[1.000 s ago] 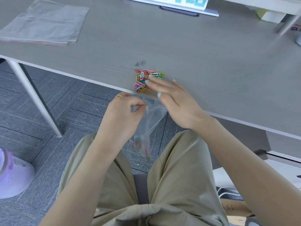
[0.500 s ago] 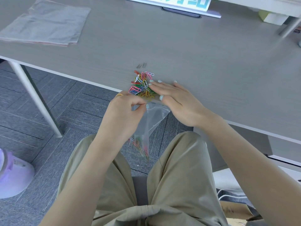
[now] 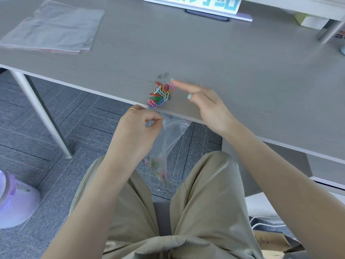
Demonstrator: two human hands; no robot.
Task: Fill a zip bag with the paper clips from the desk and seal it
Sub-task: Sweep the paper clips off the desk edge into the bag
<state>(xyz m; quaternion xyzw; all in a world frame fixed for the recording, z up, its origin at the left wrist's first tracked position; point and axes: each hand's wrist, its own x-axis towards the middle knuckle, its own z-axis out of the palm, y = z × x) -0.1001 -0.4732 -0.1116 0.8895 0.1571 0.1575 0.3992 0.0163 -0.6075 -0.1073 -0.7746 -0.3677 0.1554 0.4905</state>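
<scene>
A small heap of coloured paper clips [image 3: 160, 94] lies at the near edge of the grey desk [image 3: 242, 71], with two plain metal clips [image 3: 162, 75] just behind it. My left hand [image 3: 136, 131] pinches the rim of a clear zip bag [image 3: 168, 139] that hangs open-mouthed below the desk edge; several coloured clips sit in its bottom. My right hand [image 3: 207, 105] hovers over the desk to the right of the heap, fingers spread and blurred, holding nothing that I can see.
A stack of empty zip bags [image 3: 54, 28] lies at the desk's far left. A sign on a stand [image 3: 201, 6] is at the back. A white desk leg [image 3: 41, 113] and a purple-white object [image 3: 13, 200] are on the floor to the left.
My right hand pushed the clip heap toward the desk edge, then lifted and drew back to the right. The heap now lies closer to the edge. My left hand kept holding the bag.
</scene>
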